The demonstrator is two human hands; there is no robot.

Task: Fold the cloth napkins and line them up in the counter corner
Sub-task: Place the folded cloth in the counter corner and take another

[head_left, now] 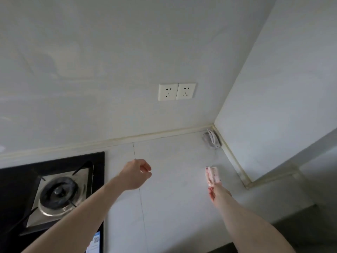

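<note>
Pale grey table [173, 198] meets two walls at the far right corner, where one folded grey napkin [211, 138] already sits against the wall. Right hand [218, 190] pinches a folded pink napkin [212, 175] in its fingers, apparently carrying it toward that corner to start the row. Left hand [135, 173] hovers loosely curled, empty, beside the gas hob [54, 196]

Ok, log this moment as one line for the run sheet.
stage: placing | right hand: holds pink napkin, extended toward corner | left hand: empty, loosely curled, over counter | grey napkin: in corner
</note>
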